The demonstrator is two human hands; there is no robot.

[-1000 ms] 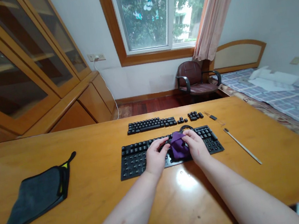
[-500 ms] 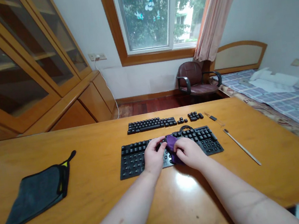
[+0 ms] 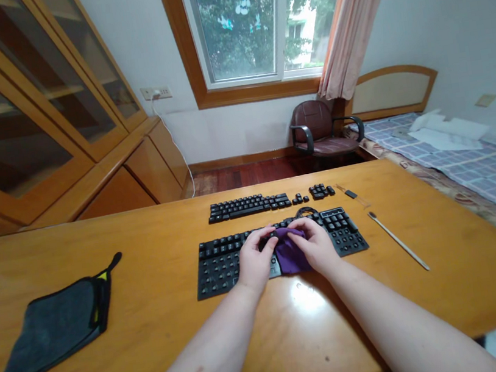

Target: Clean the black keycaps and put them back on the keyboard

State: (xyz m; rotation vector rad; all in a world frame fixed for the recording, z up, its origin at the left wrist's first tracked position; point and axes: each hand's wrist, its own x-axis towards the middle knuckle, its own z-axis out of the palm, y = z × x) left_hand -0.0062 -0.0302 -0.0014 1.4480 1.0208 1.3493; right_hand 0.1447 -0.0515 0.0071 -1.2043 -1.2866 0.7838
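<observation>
Over the middle of a black keyboard (image 3: 220, 270) are both my hands. The keyboard has bare key switches across much of its lower rows, with keycaps along its top rows. My right hand (image 3: 319, 247) pinches a purple cloth (image 3: 292, 258), which drapes down over the keyboard's front edge. My left hand (image 3: 255, 257) is closed at thumb and forefinger on a small black keycap (image 3: 274, 233), mostly hidden by the fingers, against the cloth's upper left edge.
Behind the keyboard lie rows of loose keycaps (image 3: 248, 207) and a smaller group (image 3: 320, 192). A wire keycap puller (image 3: 351, 194) and a thin brush (image 3: 398, 241) are on the right. A folded grey cloth (image 3: 61, 320) lies left on the wooden table (image 3: 169, 345).
My right hand has shifted its grip to the cloth's upper edge, its fingers less curled. The cloth is now spread wider and hangs lower. My left hand stays nearly in place.
</observation>
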